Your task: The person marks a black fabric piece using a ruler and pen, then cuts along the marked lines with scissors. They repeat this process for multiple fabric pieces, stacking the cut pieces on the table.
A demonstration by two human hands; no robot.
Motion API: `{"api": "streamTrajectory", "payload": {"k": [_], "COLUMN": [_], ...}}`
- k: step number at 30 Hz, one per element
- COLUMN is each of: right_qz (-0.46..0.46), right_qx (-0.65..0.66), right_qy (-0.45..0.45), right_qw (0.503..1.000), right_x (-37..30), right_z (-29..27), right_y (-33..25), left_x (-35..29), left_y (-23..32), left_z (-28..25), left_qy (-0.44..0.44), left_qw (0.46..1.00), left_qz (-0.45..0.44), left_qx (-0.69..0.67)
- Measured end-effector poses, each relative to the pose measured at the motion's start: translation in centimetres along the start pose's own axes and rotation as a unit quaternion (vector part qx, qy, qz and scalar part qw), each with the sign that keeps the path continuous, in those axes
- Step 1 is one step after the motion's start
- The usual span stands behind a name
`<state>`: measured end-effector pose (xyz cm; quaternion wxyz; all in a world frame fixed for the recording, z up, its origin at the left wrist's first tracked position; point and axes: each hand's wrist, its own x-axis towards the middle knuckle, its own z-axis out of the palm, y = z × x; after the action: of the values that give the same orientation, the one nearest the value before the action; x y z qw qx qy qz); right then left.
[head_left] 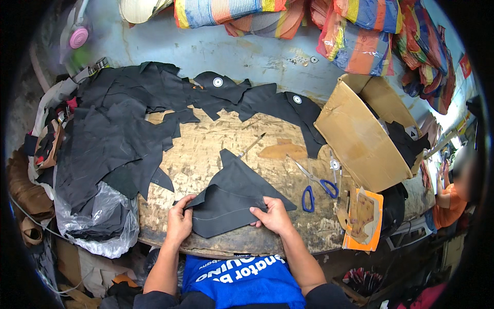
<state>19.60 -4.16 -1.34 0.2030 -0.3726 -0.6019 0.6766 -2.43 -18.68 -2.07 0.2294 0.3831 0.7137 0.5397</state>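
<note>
At the near edge of a scuffed, pale wooden table (203,139), the person's got a pointed black sheet of flexible material (231,183) with a thin pale curved line across it. Left hand (180,219) has its upturned left edge pinched tight between thumb and fingers, while the right hand (272,216) is closed on the lower right part, thumb on top. Blue-handled metal scissors (312,177) lie near its right tip.

Pale-lined black sheet (226,195), blue-handled scissors (313,177), striped bundles (360,49) in orange, blue and yellow
</note>
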Motion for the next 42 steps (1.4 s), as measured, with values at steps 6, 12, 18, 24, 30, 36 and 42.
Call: {"api": "streamTrajectory", "payload": {"k": [6, 12, 18, 24, 30, 36, 42], "right_qz": [-0.06, -0.137, -0.036, -0.071, -0.232, -0.319, -0.241], "right_qx": [-0.066, -0.026, -0.024, 0.071, 0.294, 0.159, 0.178], "right_qy": [0.082, 0.043, 0.102, 0.144, -0.019, 0.051, 0.018], "right_qw": [0.993, 0.989, 0.994, 0.984, 0.927, 0.933, 0.954], "right_x": [3.8, 17.4, 32.0, 33.3, 18.9, 8.0, 6.2], "right_z": [-1.4, -2.4, -1.0, 1.0, 3.0, 0.0, -1.7], "right_y": [-3.3, -9.0, -11.3, -12.8, -13.2, -13.9, -12.2], "left_x": [7.2, 16.9, 16.0, 14.2, 14.6, 13.9, 11.4], "left_y": [-0.8, -1.5, -1.9, -0.3, 2.1, 5.8, 6.9], "left_z": [-1.0, -2.8, -0.7, 0.5, 4.2, 3.7, 2.0], "left_qy": [0.067, 0.182, 0.279, 0.085, -0.274, -0.125, -0.15], "left_qw": [0.994, 0.981, 0.922, 0.984, 0.656, 0.727, 0.764], "left_qz": [0.005, 0.044, 0.141, 0.012, -0.205, -0.128, -0.066], "left_qx": [-0.086, -0.045, 0.231, -0.155, -0.673, -0.663, -0.624]}}
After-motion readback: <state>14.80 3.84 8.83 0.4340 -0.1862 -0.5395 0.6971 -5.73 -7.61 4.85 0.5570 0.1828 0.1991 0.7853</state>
